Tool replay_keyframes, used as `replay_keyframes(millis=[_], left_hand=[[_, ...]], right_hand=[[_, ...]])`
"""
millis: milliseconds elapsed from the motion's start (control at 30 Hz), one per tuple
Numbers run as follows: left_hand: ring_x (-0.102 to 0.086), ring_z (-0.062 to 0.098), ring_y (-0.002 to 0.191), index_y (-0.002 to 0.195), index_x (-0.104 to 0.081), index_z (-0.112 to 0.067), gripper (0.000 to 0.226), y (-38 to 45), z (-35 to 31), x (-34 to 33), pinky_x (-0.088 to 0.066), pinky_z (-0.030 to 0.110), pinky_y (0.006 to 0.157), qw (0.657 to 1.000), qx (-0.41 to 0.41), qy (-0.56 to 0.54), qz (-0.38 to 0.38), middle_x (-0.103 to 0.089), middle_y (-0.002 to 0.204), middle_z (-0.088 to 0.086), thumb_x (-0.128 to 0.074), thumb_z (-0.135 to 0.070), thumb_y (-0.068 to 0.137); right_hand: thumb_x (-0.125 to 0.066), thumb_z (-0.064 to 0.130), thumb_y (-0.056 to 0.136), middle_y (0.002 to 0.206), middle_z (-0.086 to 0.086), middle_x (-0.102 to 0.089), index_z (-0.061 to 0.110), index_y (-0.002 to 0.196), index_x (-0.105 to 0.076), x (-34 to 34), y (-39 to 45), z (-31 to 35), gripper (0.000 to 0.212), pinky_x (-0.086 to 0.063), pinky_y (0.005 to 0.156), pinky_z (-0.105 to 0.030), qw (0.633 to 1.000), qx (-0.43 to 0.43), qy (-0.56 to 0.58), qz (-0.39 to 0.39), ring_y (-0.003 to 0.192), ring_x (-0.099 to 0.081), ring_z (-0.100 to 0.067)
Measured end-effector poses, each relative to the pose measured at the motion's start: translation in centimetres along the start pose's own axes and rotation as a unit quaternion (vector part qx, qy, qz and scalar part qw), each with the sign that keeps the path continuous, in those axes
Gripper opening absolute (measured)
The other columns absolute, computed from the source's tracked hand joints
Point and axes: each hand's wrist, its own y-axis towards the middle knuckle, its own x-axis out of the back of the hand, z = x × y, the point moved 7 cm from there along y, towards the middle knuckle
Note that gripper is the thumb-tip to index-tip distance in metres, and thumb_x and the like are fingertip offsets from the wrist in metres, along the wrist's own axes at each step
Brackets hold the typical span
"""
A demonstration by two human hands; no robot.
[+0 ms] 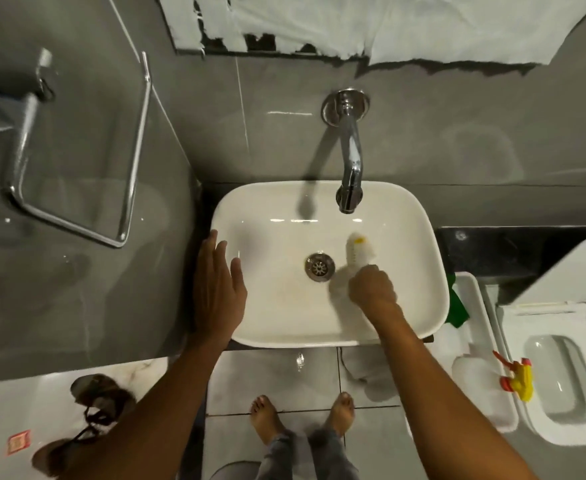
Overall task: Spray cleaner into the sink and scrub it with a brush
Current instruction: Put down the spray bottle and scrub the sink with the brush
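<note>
A white rectangular sink [270, 327] sits below a chrome wall tap [350, 157], with a metal drain [320, 267] in its middle. My right hand [371, 284] is inside the basin, right of the drain, closed around the handle of a white brush [359, 247] whose head points toward the tap and looks blurred. My left hand [217, 285] lies flat on the sink's left rim with its fingers spread, holding nothing. A spray bottle [482, 374] with a yellow and red trigger lies on a white ledge at the right.
A chrome towel rail [76, 220] hangs on the grey left wall. A toilet [561, 379] stands at the right, a green item [456, 306] beside the sink. Sandals [90, 407] lie on the floor at the lower left; my bare feet stand below the sink.
</note>
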Motion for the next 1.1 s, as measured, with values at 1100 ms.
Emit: replay_keyframes(millis=[1100], left_hand=[[-0.047,0.037,0.152,0.148,-0.056,-0.003,0.047,0.8,1.8,-1.5,-0.045,0.050,0.122,1.000,-0.011,-0.023,-0.011,-0.043,0.168,0.014,-0.045,-0.031,0.112]], right_hand=[[-0.054,0.019,0.102,0.157,-0.009,-0.057,0.012,0.150,-0.055,-2.1,-7.2,3.9,0.048,-0.046,0.115,-0.042,0.952,0.104,-0.210,0.196,0.144,-0.057,-0.033]])
